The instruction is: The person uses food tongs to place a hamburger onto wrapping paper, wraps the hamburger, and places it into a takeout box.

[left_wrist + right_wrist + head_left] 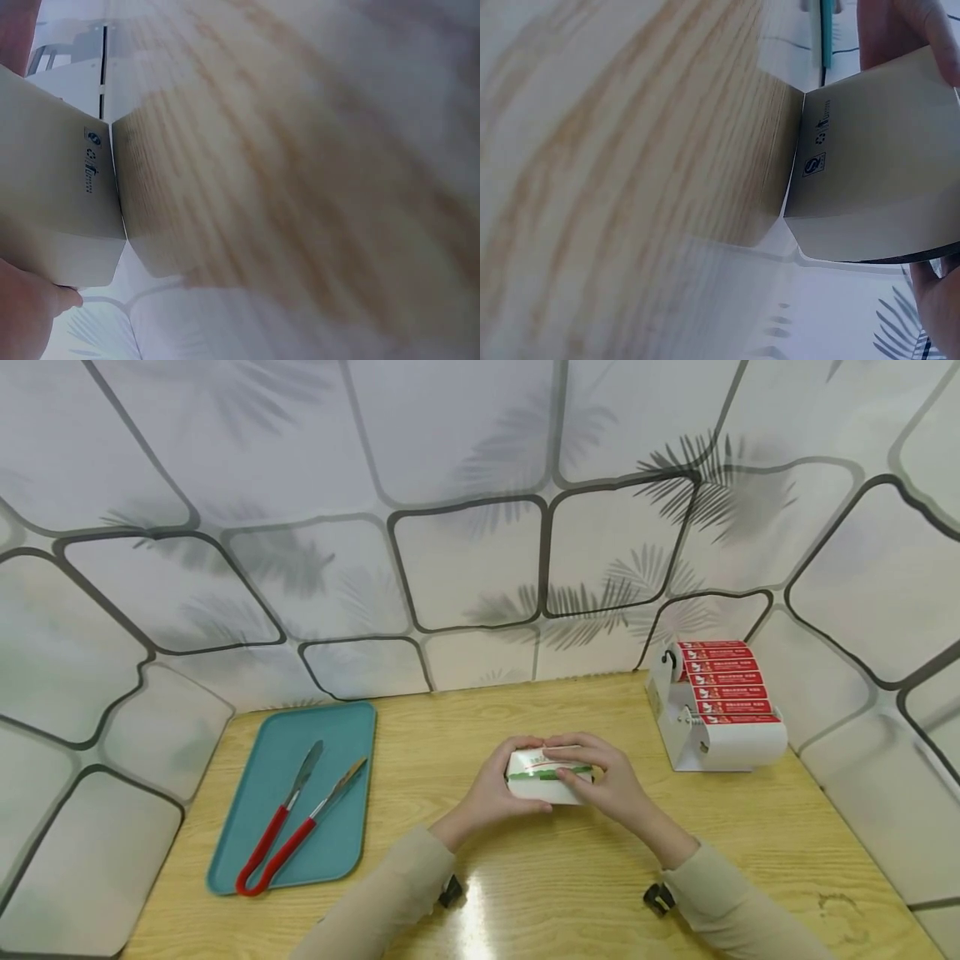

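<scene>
A small white carton box with a green and red print stands on the wooden table at its middle. My left hand grips its left end with curled fingers. From the other side my right hand holds the right end, its fingers laid over the top. The left wrist view shows the box's plain side with small printed marks and a fingertip below it. In the right wrist view the same box fills the right side, with fingers behind it.
A teal tray lies at the left with red-handled tongs on it. At the back right stands a white dispenser with a roll of red labels. Patterned panel walls close in the table behind and on both sides.
</scene>
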Action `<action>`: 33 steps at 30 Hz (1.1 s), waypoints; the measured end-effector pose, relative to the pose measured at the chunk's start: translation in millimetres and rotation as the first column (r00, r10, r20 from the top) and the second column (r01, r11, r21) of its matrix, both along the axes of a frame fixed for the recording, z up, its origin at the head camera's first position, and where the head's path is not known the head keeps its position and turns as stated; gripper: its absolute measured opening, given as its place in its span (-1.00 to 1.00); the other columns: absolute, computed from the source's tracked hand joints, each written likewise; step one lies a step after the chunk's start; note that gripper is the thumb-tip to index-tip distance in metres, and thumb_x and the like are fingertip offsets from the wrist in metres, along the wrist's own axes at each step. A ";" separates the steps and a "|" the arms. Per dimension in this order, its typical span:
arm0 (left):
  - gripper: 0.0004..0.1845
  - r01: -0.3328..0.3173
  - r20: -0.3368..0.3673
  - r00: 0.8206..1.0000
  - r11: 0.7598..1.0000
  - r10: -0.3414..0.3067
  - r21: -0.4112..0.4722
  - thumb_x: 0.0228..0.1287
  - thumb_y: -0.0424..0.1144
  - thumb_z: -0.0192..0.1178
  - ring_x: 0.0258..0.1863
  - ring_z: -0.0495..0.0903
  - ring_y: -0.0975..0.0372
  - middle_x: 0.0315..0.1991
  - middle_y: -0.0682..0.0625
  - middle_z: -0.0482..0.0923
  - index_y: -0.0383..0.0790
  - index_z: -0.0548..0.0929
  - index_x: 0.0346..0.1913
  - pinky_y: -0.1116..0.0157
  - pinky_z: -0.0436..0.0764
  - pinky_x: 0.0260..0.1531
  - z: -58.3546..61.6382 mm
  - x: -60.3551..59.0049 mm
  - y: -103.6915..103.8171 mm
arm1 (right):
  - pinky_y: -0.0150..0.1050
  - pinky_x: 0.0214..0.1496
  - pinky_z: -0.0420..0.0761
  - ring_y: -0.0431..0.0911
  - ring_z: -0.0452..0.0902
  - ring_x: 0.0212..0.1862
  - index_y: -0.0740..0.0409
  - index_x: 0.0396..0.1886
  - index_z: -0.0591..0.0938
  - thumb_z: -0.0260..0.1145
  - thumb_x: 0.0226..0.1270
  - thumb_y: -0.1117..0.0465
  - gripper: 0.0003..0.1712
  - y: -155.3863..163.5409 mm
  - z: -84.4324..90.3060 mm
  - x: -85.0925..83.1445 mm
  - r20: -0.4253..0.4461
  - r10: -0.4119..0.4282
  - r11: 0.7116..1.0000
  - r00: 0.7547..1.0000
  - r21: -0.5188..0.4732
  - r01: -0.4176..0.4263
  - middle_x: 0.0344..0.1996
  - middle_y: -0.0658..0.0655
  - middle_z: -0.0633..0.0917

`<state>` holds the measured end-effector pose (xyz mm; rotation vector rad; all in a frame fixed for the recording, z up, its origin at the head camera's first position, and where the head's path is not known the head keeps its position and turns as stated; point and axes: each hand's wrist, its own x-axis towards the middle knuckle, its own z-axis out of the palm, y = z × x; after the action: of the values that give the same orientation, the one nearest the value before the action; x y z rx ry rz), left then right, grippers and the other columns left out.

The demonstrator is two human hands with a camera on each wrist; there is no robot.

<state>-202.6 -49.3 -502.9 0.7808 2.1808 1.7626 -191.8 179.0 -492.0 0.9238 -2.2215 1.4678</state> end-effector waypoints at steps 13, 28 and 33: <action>-0.05 -0.009 -0.015 1.000 1.000 0.009 -0.003 0.01 -0.42 0.66 0.14 0.47 0.28 0.43 -0.20 0.44 -0.20 0.39 0.48 0.37 0.57 0.11 -2.5 0.8 0.2 | -0.54 0.33 0.55 -0.23 0.65 0.20 0.20 0.01 0.84 0.53 0.16 0.56 -0.59 -1.8 1.4 1.0 0.031 -0.008 1.000 1.000 -0.022 0.008 0.05 0.29 0.80; -0.14 -0.015 -0.008 1.000 0.999 0.016 0.034 0.09 -0.47 0.59 0.19 0.50 0.25 0.45 -0.20 0.45 -0.22 0.42 0.46 0.35 0.58 0.15 -3.9 0.4 -1.2 | -0.54 0.32 0.56 -0.22 0.67 0.18 0.23 -0.03 0.84 0.55 0.10 0.59 -0.58 -3.7 3.1 -0.3 0.013 0.007 1.000 1.000 -0.030 -0.007 0.02 0.31 0.80; -0.16 -0.023 -0.007 1.000 0.999 0.023 0.034 0.10 -0.46 0.59 0.22 0.50 0.20 0.47 -0.19 0.45 -0.22 0.43 0.45 0.35 0.57 0.18 -4.1 -0.5 -2.5 | -0.54 0.33 0.56 -0.31 0.63 0.21 0.25 -0.02 0.84 0.53 0.14 0.59 -0.60 -5.2 1.4 0.2 0.056 0.025 0.998 0.998 -0.057 -0.021 0.03 0.34 0.79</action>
<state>-203.1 -51.8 -507.0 0.7746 2.1787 1.8147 -191.6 173.8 -490.7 0.9036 -2.2043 1.5771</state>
